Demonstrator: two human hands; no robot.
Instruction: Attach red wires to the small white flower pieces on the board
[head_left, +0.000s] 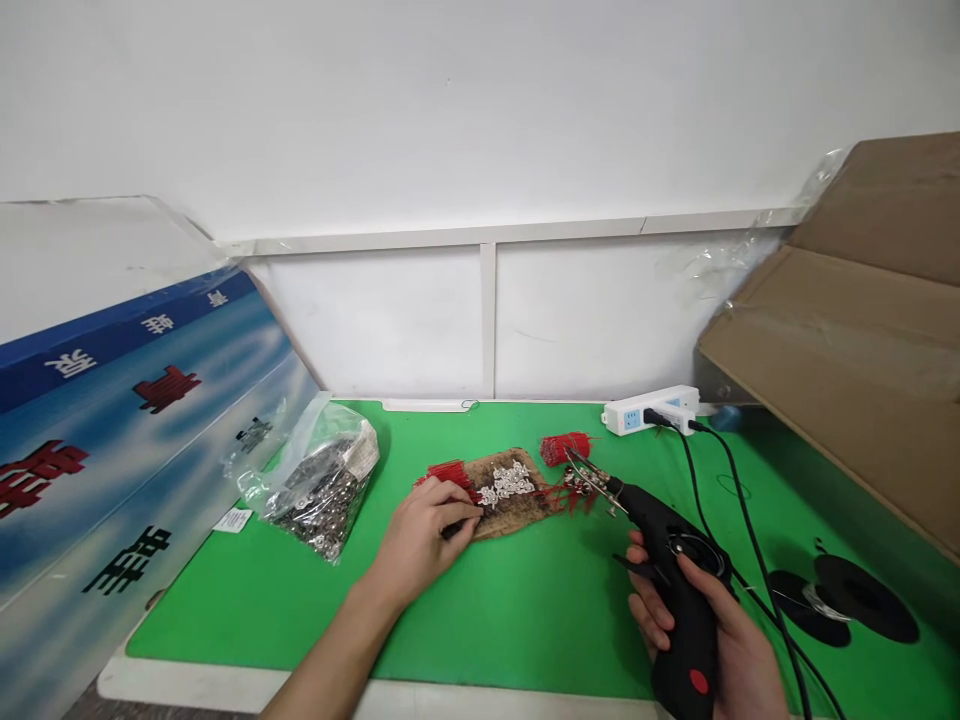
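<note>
My right hand [720, 640] is wrapped round the handle of a black soldering gun [679, 580]. Its metal tip points left and up, over red wires with small metal ends [577, 485]. At the left end of a scorched brown board [525, 515], the fingers of my left hand [431, 525] are bent and drawn together. Whatever they pinch is hidden. Small silvery metal pieces [511, 478] lie grouped on the board. Just behind my left fingers sits a bunch of red wires [448, 472]. Another red wire bundle [564, 448] lies beyond the board.
A clear bag of metal parts [322, 500] rests on the green mat [480, 630] at left. Behind right stands a white power strip [651, 408] with black cables. A black solder spool [866, 598] lies far right. Printed panel [150, 430] and cardboard [862, 300] flank the table.
</note>
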